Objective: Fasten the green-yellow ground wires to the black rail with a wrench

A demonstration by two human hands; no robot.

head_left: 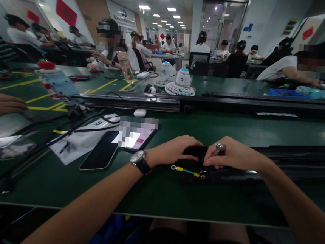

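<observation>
A long black rail-like part (296, 158) lies on the green table in front of me and runs off to the right. My left hand (178, 150), with a watch at the wrist, grips the dark left end of this part between thumb and fingers. Close beside it, my right hand (228, 154), wearing a ring, is closed in a pinch over the same end. Whatever sits in that pinch is hidden by the fingers. Just below both hands, a short green wire (188, 171) with yellow sleeves and a ring terminal sticks out from the part to the left.
Left of my hands lie a dark phone (100, 150), a second phone (145, 135), a white paper bag (75, 144) and black cables. A white earbud case (139, 113) and a metal rail (132, 102) are beyond. Two small fans (183, 82) stand farther back. Another person's hand (1, 106) rests at far left.
</observation>
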